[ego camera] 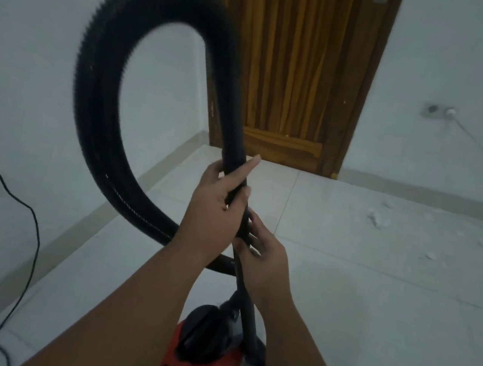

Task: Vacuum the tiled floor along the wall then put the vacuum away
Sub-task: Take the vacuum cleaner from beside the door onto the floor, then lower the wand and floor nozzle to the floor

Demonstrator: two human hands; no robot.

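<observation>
Holding both grips firm, left hand [219, 193] curled round the hose [99, 74], right hand [263, 258] pinching the tube [247, 312] below, probably push the joint straight.

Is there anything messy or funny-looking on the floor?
Yes: white fluffy bits lie scattered on the tiled floor along the wall, to the right of the wooden door. They look like litter not yet vacuumed up. Nothing else stands out.
</observation>
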